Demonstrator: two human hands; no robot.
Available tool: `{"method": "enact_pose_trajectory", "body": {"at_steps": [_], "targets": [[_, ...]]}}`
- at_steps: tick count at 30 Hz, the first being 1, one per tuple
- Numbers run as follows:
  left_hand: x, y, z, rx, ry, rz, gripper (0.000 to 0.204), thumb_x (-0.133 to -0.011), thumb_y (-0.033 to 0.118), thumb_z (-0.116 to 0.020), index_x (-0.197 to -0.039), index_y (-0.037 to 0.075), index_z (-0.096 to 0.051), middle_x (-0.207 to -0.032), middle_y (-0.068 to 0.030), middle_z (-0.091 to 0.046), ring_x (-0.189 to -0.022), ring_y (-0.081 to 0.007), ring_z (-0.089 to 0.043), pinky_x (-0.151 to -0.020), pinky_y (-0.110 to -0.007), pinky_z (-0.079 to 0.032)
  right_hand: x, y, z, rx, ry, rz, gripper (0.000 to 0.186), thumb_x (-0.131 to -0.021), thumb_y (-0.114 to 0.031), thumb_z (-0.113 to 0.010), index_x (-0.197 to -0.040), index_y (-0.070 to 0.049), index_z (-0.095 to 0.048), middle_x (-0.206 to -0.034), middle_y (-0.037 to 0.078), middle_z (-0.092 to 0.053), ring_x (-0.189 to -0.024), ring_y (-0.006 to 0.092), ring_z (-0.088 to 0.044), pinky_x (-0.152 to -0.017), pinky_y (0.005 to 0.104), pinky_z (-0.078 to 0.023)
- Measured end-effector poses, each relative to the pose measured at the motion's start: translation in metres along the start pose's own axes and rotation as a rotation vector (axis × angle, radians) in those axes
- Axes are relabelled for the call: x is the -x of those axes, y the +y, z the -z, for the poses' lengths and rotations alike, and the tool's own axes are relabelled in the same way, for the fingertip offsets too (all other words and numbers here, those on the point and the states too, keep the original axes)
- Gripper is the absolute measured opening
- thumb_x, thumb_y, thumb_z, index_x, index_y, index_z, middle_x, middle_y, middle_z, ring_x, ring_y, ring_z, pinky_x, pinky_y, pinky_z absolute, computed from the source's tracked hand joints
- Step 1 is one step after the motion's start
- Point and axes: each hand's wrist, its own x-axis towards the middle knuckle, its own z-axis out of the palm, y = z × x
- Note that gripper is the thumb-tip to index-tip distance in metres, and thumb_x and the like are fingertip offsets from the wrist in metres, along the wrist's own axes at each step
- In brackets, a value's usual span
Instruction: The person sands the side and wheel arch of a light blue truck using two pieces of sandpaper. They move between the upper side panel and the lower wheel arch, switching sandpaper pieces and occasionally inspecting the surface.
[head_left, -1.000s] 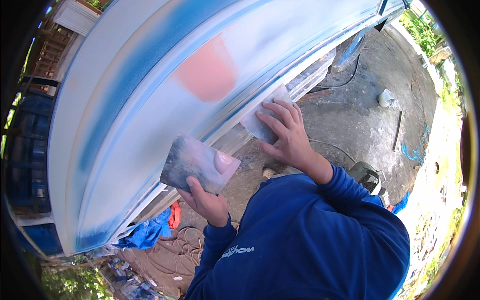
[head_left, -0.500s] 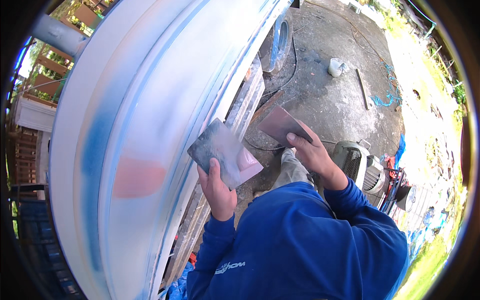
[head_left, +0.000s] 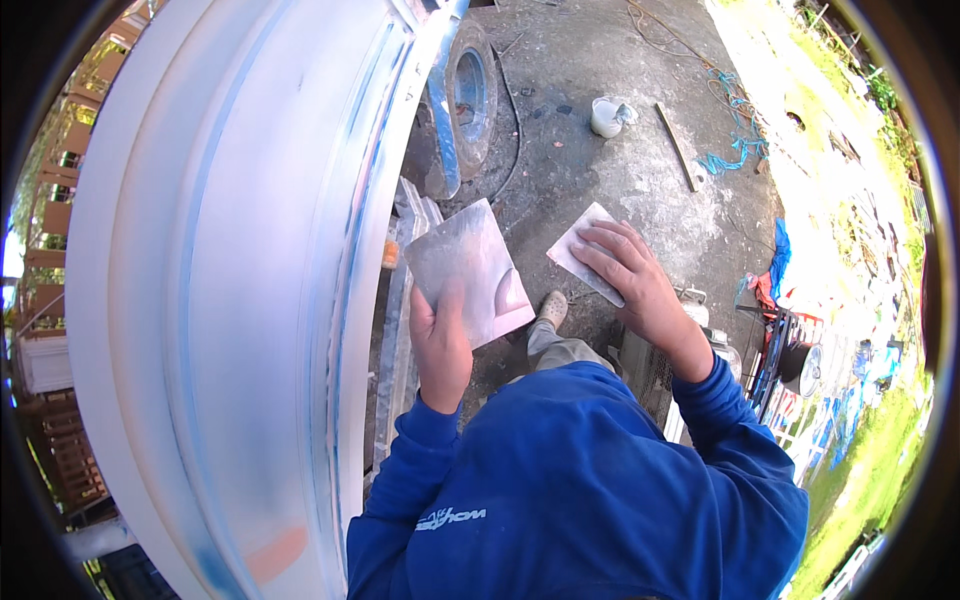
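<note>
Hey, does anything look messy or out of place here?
The blue rope lies in a loose tangle on the ground beyond the right hand, unlike the straight strip beside it. A pinkish-orange patch also breaks the pale curved panel at lower left.

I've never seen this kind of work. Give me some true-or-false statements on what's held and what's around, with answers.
1. The left hand holds a flat plate bearing pale pink material. True.
2. The right hand is empty. False: it holds a second plate.
3. A white container is on the ground. True.
4. Both sleeves are red. False: they are blue.
5. The two plates touch each other. False: a gap separates them.
</note>
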Motion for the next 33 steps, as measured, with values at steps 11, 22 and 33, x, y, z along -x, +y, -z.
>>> {"method": "enact_pose_trajectory", "body": {"at_steps": [11, 22, 33], "targets": [[-0.170, -0.051, -0.192, -0.414, -0.270, -0.071, 0.038, -0.109, 0.021, -0.049, -0.139, -0.004, -0.049, -0.130, -0.0151, -0.062, -0.116, -0.0194, -0.058, -0.100, -0.034, -0.046, -0.052, 0.115, 0.062, 0.009, -0.016, 0.033, 0.052, -0.083, -0.021, -0.065, -0.135, -0.018, -0.064, -0.142, 0.004, -0.058, -0.138, 0.0282, -0.049, -0.119, 0.0612, -0.029], [-0.361, -0.117, -0.329, 0.342, -0.324, 0.497, 0.033, -0.106, 0.015, -0.056, -0.133, -0.002, -0.050, -0.124, -0.0131, -0.062, -0.110, -0.0197, -0.064, -0.093, -0.035, -0.055, -0.161, 0.274, 0.103, -0.099, 0.359, -0.108, 0.068, -0.079, -0.010, -0.080, -0.141, -0.026, -0.057, -0.140, 0.018, -0.050, -0.135, 0.0454, -0.049, -0.112, 0.0576, -0.041], [-0.556, -0.090, -0.367, 0.369, -0.267, 0.297, 0.036, -0.107, 0.017, -0.054, -0.140, 0.005, -0.048, -0.133, -0.0118, -0.061, -0.122, -0.0232, -0.062, -0.102, -0.040, -0.053, -0.272, 0.482, 0.096, -0.192, 0.010, -0.454, 0.059, -0.080, 0.012, -0.063, -0.134, -0.011, -0.057, -0.133, 0.019, -0.052, -0.128, 0.0420, -0.053, -0.107, 0.0469, -0.047]]}}
